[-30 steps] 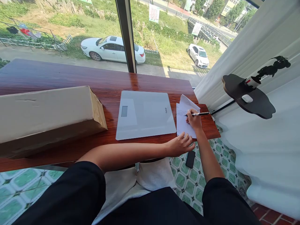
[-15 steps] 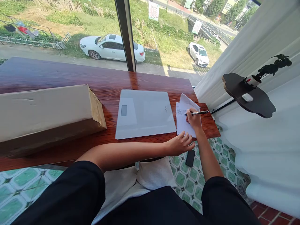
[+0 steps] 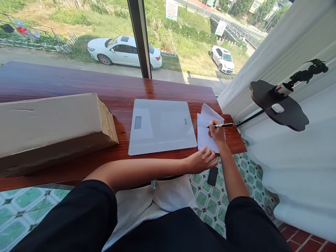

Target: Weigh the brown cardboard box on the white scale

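Observation:
My right hand (image 3: pixel 216 132) is closed round a black pen (image 3: pixel 224 125), its tip on the white paper (image 3: pixel 207 140). Small handwriting covers the upper left part of that sheet, and a folded leaf rises behind it. My left hand (image 3: pixel 201 161) lies at the table's front edge, fingers apart and slightly bent, at the paper's lower edge. Nothing shows in its grasp. Just left of the paper lies a flat glass scale (image 3: pixel 162 129) with a small grey display.
A long cardboard box (image 3: pixel 52 126) occupies the left of the reddish wooden table (image 3: pixel 110 82). Below the right edge, a black phone (image 3: pixel 212 176) lies on the green tiled floor. A dark wall shelf (image 3: pixel 278 108) with a plant juts out by the white curtain (image 3: pixel 294 168).
The view has tilted very slightly. My right hand keeps the pen on the paper with hardly any visible movement, and my left hand stays in place.

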### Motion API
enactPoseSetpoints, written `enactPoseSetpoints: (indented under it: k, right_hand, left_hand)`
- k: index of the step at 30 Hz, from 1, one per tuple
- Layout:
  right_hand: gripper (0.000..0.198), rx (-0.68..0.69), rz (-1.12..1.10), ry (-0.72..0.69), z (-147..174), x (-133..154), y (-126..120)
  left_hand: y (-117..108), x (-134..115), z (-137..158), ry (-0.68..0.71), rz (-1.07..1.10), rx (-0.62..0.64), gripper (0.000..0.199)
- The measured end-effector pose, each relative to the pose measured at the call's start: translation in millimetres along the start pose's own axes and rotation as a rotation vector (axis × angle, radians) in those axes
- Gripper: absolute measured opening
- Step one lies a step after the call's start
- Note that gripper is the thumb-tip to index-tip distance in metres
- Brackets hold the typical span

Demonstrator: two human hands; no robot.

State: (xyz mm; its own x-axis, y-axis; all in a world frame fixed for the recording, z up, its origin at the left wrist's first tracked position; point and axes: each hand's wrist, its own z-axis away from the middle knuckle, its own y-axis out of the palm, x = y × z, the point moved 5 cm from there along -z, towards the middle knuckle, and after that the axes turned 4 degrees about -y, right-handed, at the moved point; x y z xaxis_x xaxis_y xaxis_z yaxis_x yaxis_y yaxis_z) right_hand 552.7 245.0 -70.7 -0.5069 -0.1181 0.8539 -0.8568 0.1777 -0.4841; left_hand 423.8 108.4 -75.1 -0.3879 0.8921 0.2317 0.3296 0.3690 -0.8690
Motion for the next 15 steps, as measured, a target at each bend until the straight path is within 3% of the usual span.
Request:
enactPoseSetpoints:
  k: [11,15]
  right_hand:
    - [0.031,0.007,0.002,-0.011,0,2,0]
    - [0.034,-0.182,0.058,-0.099,-1,4,-13]
  left_hand:
    - [1,-1,1,0.000,-0.031,-0.027,0.039]
    - [1,0,0,0.000,-0.016,-0.039,0.039]
